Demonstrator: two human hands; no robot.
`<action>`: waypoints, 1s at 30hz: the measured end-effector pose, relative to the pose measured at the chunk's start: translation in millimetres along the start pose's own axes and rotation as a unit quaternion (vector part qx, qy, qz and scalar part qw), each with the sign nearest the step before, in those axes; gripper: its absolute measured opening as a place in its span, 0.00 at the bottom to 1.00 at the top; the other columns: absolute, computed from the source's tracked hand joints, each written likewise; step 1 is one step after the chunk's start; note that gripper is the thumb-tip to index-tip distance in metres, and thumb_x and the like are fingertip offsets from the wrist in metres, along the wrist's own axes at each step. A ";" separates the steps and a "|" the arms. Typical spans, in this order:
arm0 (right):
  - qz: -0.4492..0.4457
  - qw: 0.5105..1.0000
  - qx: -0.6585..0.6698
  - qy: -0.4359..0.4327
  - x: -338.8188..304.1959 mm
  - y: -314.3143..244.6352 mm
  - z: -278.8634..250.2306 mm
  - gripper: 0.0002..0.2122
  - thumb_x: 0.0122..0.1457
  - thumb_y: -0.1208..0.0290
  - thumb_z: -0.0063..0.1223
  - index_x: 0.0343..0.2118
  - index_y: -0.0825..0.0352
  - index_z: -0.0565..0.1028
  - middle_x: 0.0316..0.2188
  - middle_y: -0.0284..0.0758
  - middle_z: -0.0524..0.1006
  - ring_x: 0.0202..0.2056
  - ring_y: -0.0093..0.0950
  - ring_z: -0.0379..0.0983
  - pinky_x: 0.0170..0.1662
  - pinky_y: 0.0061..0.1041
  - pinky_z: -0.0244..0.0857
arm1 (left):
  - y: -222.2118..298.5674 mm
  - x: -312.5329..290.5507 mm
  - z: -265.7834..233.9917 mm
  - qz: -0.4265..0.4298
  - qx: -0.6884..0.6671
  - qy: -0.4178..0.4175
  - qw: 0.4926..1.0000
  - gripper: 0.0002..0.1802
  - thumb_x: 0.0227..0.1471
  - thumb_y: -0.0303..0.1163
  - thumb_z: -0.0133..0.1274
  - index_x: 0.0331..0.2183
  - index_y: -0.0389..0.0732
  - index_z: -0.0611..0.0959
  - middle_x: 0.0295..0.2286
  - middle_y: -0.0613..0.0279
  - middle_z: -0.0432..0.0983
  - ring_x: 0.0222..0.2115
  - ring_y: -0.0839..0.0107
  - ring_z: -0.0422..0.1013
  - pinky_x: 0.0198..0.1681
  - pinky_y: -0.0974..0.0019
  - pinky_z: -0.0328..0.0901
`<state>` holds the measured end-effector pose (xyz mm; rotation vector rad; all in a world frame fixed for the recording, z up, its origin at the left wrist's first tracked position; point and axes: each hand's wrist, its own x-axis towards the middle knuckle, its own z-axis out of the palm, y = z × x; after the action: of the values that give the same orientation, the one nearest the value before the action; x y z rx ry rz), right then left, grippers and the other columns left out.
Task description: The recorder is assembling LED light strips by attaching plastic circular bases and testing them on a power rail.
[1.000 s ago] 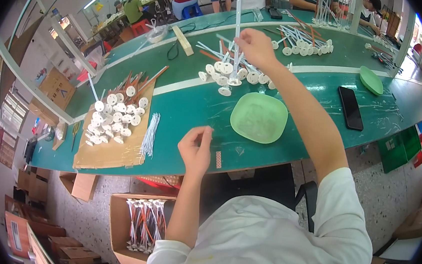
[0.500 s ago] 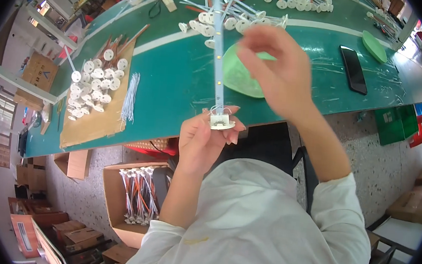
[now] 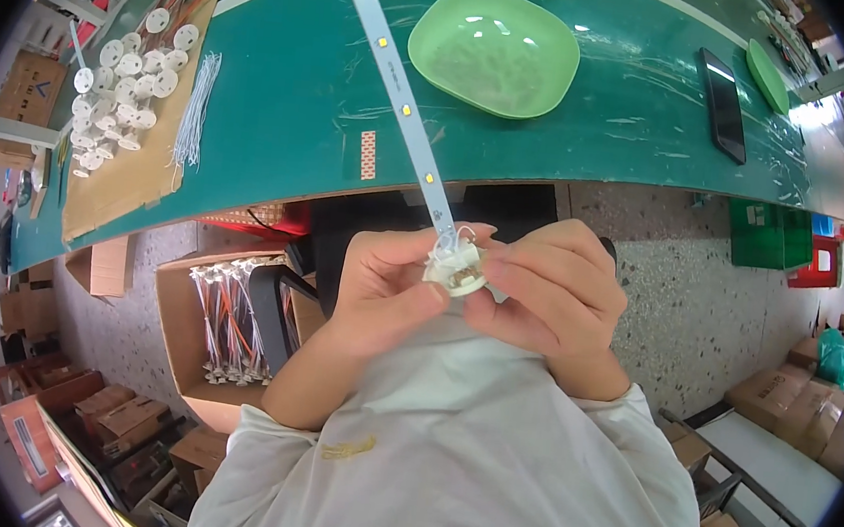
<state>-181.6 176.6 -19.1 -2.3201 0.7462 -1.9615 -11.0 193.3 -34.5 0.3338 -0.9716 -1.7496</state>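
Close to my body, my left hand [image 3: 385, 285] is closed on a white round end cap [image 3: 456, 272], thumb on its near side. A narrow LED strip [image 3: 405, 111] with small yellow chips runs up from the cap, tilted to the left, and thin white wires [image 3: 465, 235] loop at the joint. My right hand [image 3: 554, 300] pinches the cap's right edge, its fingers closed. Whether a small part is also between those fingers is hidden. Beyond the hands a shallow light-green bowl [image 3: 549, 74] stands on the green table [image 3: 296, 102].
Left on the table, several white round-capped pieces [image 3: 126, 87] lie on cardboard [image 3: 148, 184] beside a bundle of white wires [image 3: 195, 108]. A black phone [image 3: 722, 104] lies at the right. Below the table edge, a carton [image 3: 172, 312] holds more strips.
My right hand has come down from over the green bowl to the end cap. The LED strip now tilts left, and the whole view has shifted.
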 end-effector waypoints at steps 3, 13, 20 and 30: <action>0.005 1.000 -0.010 0.005 0.6 -0.9 2.0 0.14 0.39 0.77 0.71 0.30 0.68 0.78 0.28 0.34 0.78 0.22 0.28 0.72 0.22 0.20 0.65 | 2.4 -1.0 -1.2 -0.011 0.025 0.004 1.000 0.27 0.53 0.34 0.58 0.51 0.28 0.75 0.49 0.44 0.72 0.48 0.60 0.72 0.54 0.58 0.65; 0.018 0.998 0.030 -0.055 15.7 11.2 -0.6 0.12 0.36 0.86 0.65 0.28 0.71 0.79 0.26 0.38 0.78 0.21 0.29 0.73 0.22 0.21 0.65 | 0.8 5.1 -2.9 -0.003 -0.079 0.031 0.996 0.21 0.59 0.28 0.50 0.51 0.26 0.74 0.47 0.45 0.74 0.48 0.62 0.71 0.53 0.59 0.65; 0.000 0.997 0.038 -0.067 25.0 13.0 7.6 0.12 0.36 0.83 0.68 0.28 0.71 0.79 0.26 0.38 0.79 0.22 0.30 0.74 0.22 0.22 0.65 | 14.3 12.5 -18.7 0.061 0.122 -0.015 0.990 0.21 0.56 0.27 0.53 0.50 0.27 0.75 0.44 0.47 0.77 0.44 0.65 0.74 0.53 0.59 0.65; 0.188 0.919 -0.091 -0.334 93.2 137.4 -4.6 0.12 0.48 0.75 0.62 0.36 0.71 0.78 0.31 0.40 0.79 0.30 0.35 0.76 0.32 0.27 0.70 | 54.2 62.2 -84.3 0.103 0.248 0.096 0.958 0.20 0.60 0.26 0.48 0.52 0.27 0.73 0.43 0.50 0.76 0.45 0.64 0.73 0.49 0.62 0.68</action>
<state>-224.0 22.5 25.8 -2.4529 1.1958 -0.8845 53.1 94.3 -33.3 0.6838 -1.2483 -1.2430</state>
